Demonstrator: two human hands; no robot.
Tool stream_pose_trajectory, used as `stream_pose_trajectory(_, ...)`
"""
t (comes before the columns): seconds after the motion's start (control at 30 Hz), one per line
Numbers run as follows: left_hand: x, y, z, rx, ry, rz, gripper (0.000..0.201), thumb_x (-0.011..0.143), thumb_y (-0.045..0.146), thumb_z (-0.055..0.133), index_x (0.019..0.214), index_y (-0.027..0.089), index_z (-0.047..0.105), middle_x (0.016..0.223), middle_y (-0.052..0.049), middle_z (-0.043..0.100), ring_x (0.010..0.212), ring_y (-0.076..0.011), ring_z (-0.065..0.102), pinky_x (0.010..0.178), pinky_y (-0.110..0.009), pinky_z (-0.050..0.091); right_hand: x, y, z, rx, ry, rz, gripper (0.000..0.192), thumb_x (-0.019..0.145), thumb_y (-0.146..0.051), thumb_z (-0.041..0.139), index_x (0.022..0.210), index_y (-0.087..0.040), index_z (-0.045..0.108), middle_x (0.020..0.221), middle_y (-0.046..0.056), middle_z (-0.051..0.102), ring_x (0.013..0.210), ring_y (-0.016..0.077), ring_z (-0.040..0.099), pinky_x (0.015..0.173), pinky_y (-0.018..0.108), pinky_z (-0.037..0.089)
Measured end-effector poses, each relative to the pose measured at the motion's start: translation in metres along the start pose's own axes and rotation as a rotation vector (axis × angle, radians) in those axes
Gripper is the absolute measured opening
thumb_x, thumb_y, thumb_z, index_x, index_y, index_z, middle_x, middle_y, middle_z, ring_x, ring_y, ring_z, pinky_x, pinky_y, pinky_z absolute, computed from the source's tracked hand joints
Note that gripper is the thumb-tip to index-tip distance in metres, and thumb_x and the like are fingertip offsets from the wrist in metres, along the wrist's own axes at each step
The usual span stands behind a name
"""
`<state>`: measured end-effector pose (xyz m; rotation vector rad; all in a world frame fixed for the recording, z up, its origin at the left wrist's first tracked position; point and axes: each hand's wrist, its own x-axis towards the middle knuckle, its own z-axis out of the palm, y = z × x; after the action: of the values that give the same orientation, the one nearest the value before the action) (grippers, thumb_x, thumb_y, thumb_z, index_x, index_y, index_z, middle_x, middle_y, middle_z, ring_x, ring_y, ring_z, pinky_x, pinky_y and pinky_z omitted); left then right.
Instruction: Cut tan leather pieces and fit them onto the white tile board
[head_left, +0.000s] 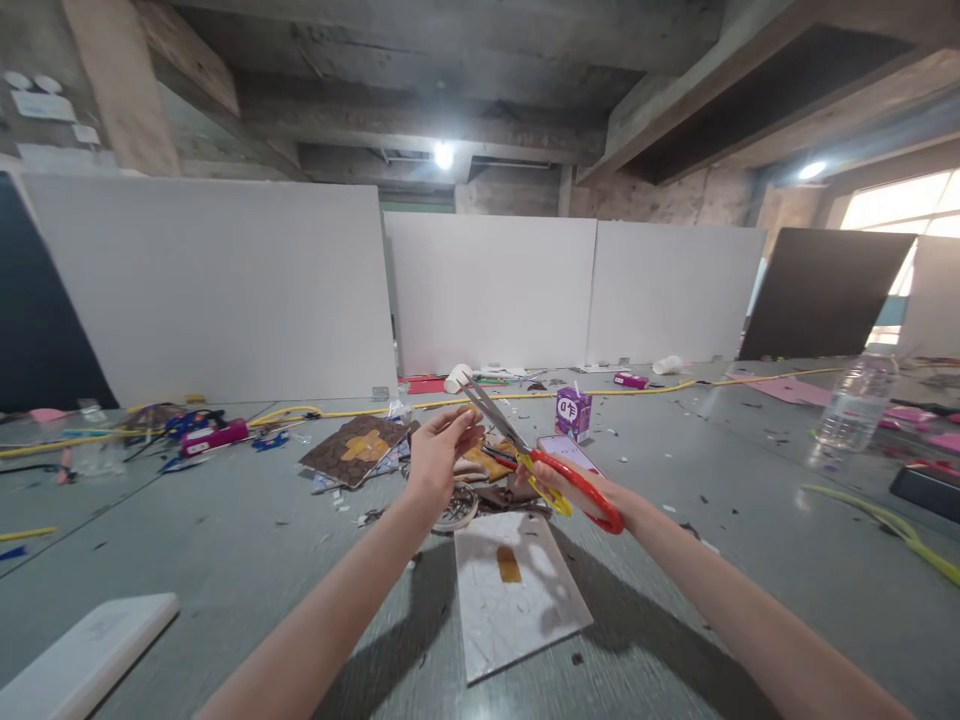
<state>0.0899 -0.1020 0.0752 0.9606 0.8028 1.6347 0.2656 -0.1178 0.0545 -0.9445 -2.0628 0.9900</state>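
My right hand (pixel 559 480) grips a large pair of scissors (pixel 499 415) by its red handle. The metal blades point up and to the left, toward my left hand. A yellow handle shows just below the red one; whether it belongs to the same scissors I cannot tell. My left hand (pixel 441 452) is pinched closed beside the blades, and what sits between its fingertips is too small to make out. Below both hands lies a whitish square board (pixel 487 620) with a brownish-yellow patch (pixel 509 564) on it. A round dish (pixel 459 510) of dark scraps is partly behind my left wrist.
A brown patterned square (pixel 330 455) with a yellow shape lies left of my hands. Behind my right hand stands a purple carton (pixel 574 414). A clear bottle (pixel 855 405) stands at right, a white block (pixel 90 655) lies front left. Scraps and a yellow cord are scattered about; panels stand behind.
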Motion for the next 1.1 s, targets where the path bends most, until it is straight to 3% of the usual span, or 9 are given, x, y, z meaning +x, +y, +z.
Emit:
stream_pose_trajectory(0.27,0.003,-0.002,-0.002,0.033,-0.017,-0.017,0.022,0.05,0.026,0.069,0.067,0.013,0.062,0.064,-0.002,0.064,0.056,-0.0101,0.059,0.055,-0.019,0.043,-0.002,-0.005,0.001,-0.073,-0.035,0.034,0.048,0.069,-0.063,0.036,0.066,-0.017,0.052,0.061,0.0,0.045,0.054,0.0109,0.041,0.049,0.023,0.035)
stream_pose_trajectory(0.47,0.004,-0.002,-0.003,0.049,-0.043,0.027,0.024,0.051,0.027,0.07,0.07,0.013,0.063,0.065,-0.002,0.064,0.055,-0.0084,0.057,0.055,-0.018,0.043,0.001,0.005,-0.001,-0.087,-0.115,0.078,0.063,0.067,-0.071,0.024,0.076,-0.015,0.051,0.07,0.003,0.049,0.052,0.0092,0.038,0.048,0.024,0.035)
stream_pose_trajectory(0.63,0.004,-0.002,-0.003,0.075,-0.037,0.019,0.023,0.05,0.027,0.069,0.068,0.013,0.063,0.064,-0.002,0.064,0.053,-0.0082,0.056,0.056,-0.019,0.043,0.002,0.014,-0.003,-0.087,-0.151,0.021,0.056,0.074,-0.064,0.022,0.078,-0.016,0.05,0.068,0.002,0.047,0.052,0.009,0.037,0.049,0.023,0.034)
stream_pose_trajectory(0.87,0.005,-0.004,-0.003,0.131,-0.02,0.01,0.022,0.051,0.028,0.068,0.067,0.013,0.063,0.062,-0.001,0.063,0.051,-0.0076,0.054,0.054,-0.019,0.042,0.0,0.007,0.0,0.018,-0.168,0.097,0.056,0.069,-0.068,0.026,0.074,-0.016,0.046,0.062,-0.001,0.045,0.05,0.0081,0.036,0.048,0.022,0.032)
stream_pose_trajectory(1.1,0.004,-0.007,-0.003,0.163,-0.018,0.003,0.021,0.052,0.028,0.067,0.065,0.013,0.062,0.061,-0.001,0.062,0.05,-0.0068,0.053,0.053,-0.018,0.04,0.001,0.006,0.004,0.058,-0.165,0.083,0.054,0.069,-0.068,0.027,0.07,-0.017,0.043,0.058,-0.001,0.043,0.047,0.0085,0.034,0.044,0.023,0.029)
